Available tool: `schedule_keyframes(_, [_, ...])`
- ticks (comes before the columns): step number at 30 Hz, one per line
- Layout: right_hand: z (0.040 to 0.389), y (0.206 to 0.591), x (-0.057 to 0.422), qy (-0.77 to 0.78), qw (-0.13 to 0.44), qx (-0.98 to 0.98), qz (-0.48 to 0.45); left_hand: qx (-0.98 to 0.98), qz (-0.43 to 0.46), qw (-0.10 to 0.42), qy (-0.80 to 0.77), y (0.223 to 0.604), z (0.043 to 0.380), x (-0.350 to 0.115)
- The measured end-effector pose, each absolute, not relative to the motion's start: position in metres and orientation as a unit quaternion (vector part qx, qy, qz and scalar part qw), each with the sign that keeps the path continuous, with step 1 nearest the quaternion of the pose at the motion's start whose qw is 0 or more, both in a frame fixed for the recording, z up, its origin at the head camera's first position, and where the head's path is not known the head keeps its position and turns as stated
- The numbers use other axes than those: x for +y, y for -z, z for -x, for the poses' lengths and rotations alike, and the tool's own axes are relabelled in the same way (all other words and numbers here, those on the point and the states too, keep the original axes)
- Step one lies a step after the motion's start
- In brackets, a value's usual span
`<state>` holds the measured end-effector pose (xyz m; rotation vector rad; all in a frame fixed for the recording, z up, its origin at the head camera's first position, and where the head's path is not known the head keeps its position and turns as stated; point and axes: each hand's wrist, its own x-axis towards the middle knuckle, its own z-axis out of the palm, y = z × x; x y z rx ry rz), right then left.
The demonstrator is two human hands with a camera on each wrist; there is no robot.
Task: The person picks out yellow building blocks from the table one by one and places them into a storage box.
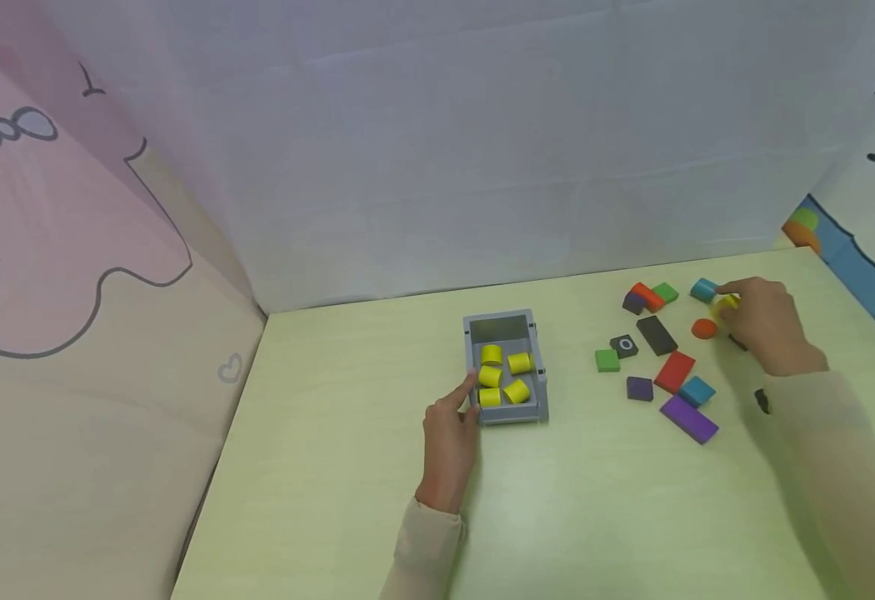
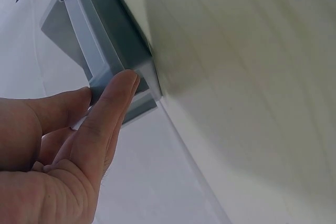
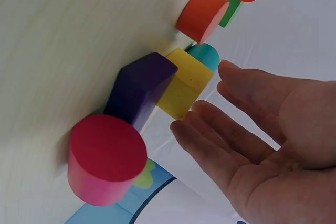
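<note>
With thumb and fingers, my left hand [image 1: 448, 442] pinches the near left corner of a small grey box [image 1: 511, 414]. Several yellow cylinder blocks [image 1: 520, 362] lie inside this open-topped box. At the right, my right hand [image 1: 771, 325] reaches over the loose blocks with thumb and fingers spread. Its fingertips are around a yellow block [image 3: 184, 83]; a gap shows between them in the right wrist view. Close by are a blue cylinder [image 1: 703, 290], an orange-red cylinder [image 1: 704, 328] and a dark purple block [image 3: 140, 90]. A pink-red cylinder [image 3: 107, 153] stands nearest that camera.
Between box and right arm lie a black block [image 1: 657, 335], a red block [image 1: 675, 372], a long purple block [image 1: 688, 418], a green block [image 1: 607, 360] and several others. A pale cloth [image 1: 437, 167] hangs behind the table [image 1: 332, 433], with printed cloths at both sides.
</note>
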<state>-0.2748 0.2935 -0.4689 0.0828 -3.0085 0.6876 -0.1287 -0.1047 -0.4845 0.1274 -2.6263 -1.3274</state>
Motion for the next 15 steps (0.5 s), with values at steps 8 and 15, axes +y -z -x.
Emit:
schedule_keyframes(8, [0.2776,0.4716,0.2965,-0.217,-0.017,-0.976,-0.004,-0.889,-0.052,0.09,0.447,0.4845,0.1291,-0.1039])
schedule_keyframes(15, [0.2801,0.4755,0.2992,-0.22,-0.026,-0.975,0.006,-0.889,-0.057,0.084,0.446,0.4847,0.1293,-0.1038])
